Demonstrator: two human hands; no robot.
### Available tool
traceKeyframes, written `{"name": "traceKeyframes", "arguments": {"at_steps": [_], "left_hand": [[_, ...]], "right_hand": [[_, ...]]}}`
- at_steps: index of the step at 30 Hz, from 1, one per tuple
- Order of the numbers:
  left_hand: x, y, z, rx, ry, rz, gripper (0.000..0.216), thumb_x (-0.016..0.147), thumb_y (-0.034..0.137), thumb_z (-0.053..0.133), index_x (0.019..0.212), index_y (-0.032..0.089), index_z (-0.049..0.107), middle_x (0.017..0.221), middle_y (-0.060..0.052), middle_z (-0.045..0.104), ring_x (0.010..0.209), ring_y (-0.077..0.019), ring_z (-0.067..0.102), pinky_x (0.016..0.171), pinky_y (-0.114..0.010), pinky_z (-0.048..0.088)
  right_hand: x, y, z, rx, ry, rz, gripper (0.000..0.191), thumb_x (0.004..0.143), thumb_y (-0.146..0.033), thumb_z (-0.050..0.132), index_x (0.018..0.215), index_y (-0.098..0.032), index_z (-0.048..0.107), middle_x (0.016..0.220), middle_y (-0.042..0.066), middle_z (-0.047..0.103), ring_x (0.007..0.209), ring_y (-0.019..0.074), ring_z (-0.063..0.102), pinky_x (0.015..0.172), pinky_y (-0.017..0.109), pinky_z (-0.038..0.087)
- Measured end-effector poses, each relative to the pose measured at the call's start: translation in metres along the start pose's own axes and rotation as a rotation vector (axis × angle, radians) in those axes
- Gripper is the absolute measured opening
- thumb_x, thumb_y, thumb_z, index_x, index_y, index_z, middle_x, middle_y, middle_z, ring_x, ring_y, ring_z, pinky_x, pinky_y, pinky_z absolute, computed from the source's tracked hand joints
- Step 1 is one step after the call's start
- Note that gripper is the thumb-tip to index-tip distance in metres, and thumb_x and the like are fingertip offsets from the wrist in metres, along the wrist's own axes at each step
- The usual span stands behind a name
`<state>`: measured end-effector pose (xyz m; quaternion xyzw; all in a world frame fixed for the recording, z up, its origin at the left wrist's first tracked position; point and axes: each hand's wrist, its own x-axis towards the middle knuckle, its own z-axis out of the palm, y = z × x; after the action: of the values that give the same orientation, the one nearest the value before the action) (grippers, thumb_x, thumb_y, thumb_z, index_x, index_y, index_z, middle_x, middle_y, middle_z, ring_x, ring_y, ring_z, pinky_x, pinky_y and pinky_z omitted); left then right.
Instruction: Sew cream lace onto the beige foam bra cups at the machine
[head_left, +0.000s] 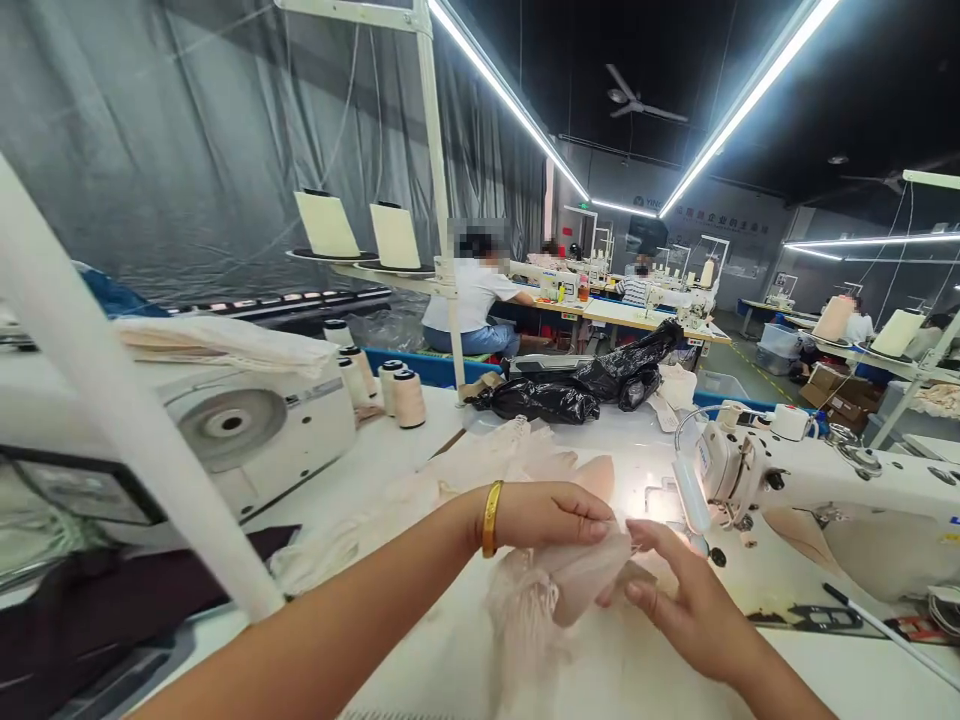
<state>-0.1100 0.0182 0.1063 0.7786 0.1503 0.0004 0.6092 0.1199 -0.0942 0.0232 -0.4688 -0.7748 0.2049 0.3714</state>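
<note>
My left hand (559, 514), a gold bangle on its wrist, pinches a piece of pale pink sheer fabric (589, 575) with gathered, frilly edges. Close by on the right, my right hand (694, 600) has its fingers curled at the same fabric's edge, slightly blurred. The held piece hangs over the white table. Behind my left forearm lies a heap of similar ruffled cloth (480, 460). A lit sewing machine (750, 465) stands just beyond my right hand, its small lamp (690, 490) shining on the work area.
Black plastic bags (547, 395) lie at the table's back. Thread cones (409, 400) stand on the left beside another machine (300, 425). A white pole (135, 390) crosses the left side. A pen-like stick (885, 630) and metal parts lie at right. Other people sit further back.
</note>
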Motion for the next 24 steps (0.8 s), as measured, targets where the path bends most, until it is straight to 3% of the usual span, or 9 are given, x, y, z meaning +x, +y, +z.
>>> {"name": "traceKeyframes", "arguments": {"at_steps": [1, 3, 5, 14, 20, 24], "left_hand": [[-0.003, 0.000, 0.003, -0.052, -0.007, -0.005, 0.054, 0.087, 0.073, 0.061, 0.098, 0.022, 0.072, 0.076, -0.002, 0.074, 0.071, -0.0198, 0.069, 0.070, -0.031, 0.055], [-0.009, -0.001, 0.006, -0.139, -0.036, -0.017, 0.051, 0.088, 0.070, 0.062, 0.099, 0.021, 0.072, 0.073, -0.002, 0.074, 0.076, -0.0218, 0.071, 0.072, -0.032, 0.056], [-0.014, -0.002, 0.009, -0.200, -0.053, -0.026, 0.049, 0.089, 0.068, 0.064, 0.101, 0.021, 0.072, 0.071, -0.002, 0.073, 0.079, -0.0238, 0.073, 0.073, -0.034, 0.057], [-0.030, -0.001, 0.032, -0.310, -0.110, -0.020, 0.041, 0.094, 0.058, 0.065, 0.100, 0.018, 0.072, 0.070, -0.002, 0.071, 0.072, -0.0215, 0.072, 0.070, -0.030, 0.057], [-0.046, 0.007, 0.046, -0.048, -0.016, -0.006, 0.048, 0.092, 0.063, 0.064, 0.077, 0.017, 0.065, 0.068, 0.002, 0.059, 0.062, -0.0130, 0.052, 0.059, -0.022, 0.046], [-0.058, 0.009, 0.060, 0.029, -0.027, -0.035, 0.054, 0.090, 0.070, 0.059, 0.075, 0.017, 0.059, 0.067, 0.002, 0.050, 0.062, -0.0127, 0.043, 0.057, -0.023, 0.040]], "right_hand": [[0.003, -0.005, 0.000, 0.076, -0.027, 0.026, 0.031, 0.103, -0.045, 0.051, 0.123, -0.026, 0.063, 0.115, 0.007, 0.072, 0.109, 0.0241, 0.065, 0.094, 0.038, 0.053], [0.005, -0.013, -0.001, 0.200, -0.072, 0.078, 0.034, 0.103, -0.051, 0.048, 0.096, -0.023, 0.067, 0.089, 0.003, 0.070, 0.085, 0.0192, 0.064, 0.078, 0.031, 0.052], [0.002, -0.019, -0.004, 0.280, -0.075, 0.123, 0.041, 0.102, -0.056, 0.048, 0.087, -0.022, 0.064, 0.079, 0.000, 0.064, 0.074, 0.0166, 0.058, 0.068, 0.027, 0.047], [-0.019, -0.044, -0.019, 0.341, -0.123, 0.216, 0.043, 0.099, -0.057, 0.055, 0.083, -0.019, 0.064, 0.076, -0.001, 0.059, 0.074, 0.0153, 0.052, 0.069, 0.026, 0.041], [-0.033, -0.068, -0.023, 0.237, -0.167, 0.191, 0.038, 0.100, -0.049, 0.056, 0.080, -0.018, 0.065, 0.074, -0.001, 0.060, 0.070, 0.0134, 0.052, 0.065, 0.024, 0.039], [-0.043, -0.079, -0.021, 0.196, -0.205, 0.154, 0.035, 0.101, -0.045, 0.055, 0.082, -0.019, 0.067, 0.076, -0.001, 0.065, 0.071, 0.0130, 0.055, 0.065, 0.023, 0.040]]}}
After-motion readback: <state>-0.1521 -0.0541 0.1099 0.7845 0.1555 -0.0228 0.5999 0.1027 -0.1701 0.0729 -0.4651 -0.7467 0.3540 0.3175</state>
